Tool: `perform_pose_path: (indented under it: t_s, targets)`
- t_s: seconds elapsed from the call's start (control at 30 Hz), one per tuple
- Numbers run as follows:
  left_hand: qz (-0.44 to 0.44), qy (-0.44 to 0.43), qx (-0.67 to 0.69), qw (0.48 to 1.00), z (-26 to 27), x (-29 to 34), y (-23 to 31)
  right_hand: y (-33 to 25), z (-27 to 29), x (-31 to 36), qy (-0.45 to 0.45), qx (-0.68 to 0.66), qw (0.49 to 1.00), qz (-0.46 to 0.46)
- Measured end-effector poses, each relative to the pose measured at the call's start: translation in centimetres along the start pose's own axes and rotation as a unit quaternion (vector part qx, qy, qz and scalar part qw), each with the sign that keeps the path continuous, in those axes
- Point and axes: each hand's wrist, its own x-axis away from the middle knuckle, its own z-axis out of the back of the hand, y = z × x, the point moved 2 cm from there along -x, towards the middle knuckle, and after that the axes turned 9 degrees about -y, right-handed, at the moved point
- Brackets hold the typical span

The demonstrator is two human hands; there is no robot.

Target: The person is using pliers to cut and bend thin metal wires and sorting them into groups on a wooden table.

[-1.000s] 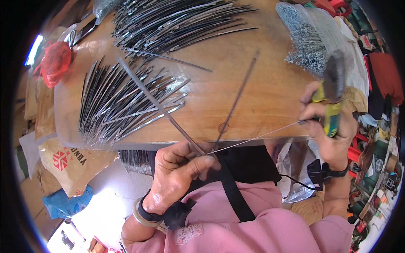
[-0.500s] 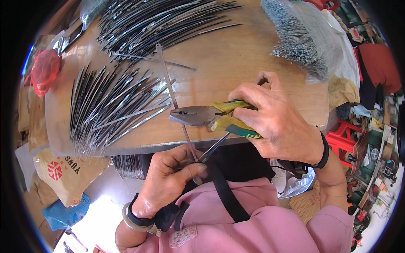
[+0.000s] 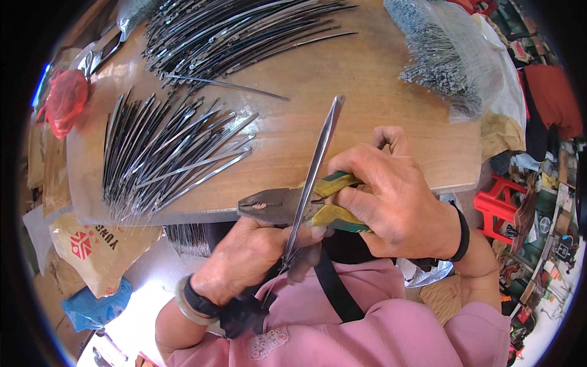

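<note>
My right hand (image 3: 406,205) is wrapped round the yellow-and-green handles of a pair of combination pliers (image 3: 287,202), whose dark jaws point left. Between the thumb and fingers of my left hand (image 3: 254,251), a long thin metal strip (image 3: 319,153) is pinched near its lower end. It rises tilted to the right and crosses in front of the pliers near their pivot. The jaws lie just above my left hand, with no strip between them. My left fingertips are partly hidden, and what shows at the strip's lower end is too small to make out.
A loose bundle of metal strips (image 3: 165,159) lies on the left of the wooden table (image 3: 367,79), with a larger pile (image 3: 226,37) behind it. At the far right sits a plastic bag of thin wire pieces (image 3: 440,61). A red stool (image 3: 498,205) stands beyond the table's right edge.
The strip has swung from left of centre to the right, away from the plier jaws. My left hand has turned and risen toward the pliers; the pliers and my right hand have dropped slightly.
</note>
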Motion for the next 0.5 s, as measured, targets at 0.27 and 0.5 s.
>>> perform_pose_path:
  t_s: [0.27,0.5]
  targets:
    - [-0.115,0.064,0.212,0.968,0.1,-0.6,-3.1,1.2,1.0,1.9,0.104,-0.013,0.991,-0.089]
    - [-0.202,0.157,0.102,0.961,-1.0,-0.1,-2.4,-0.6,0.1,5.0,-0.007,-0.263,0.932,-0.249]
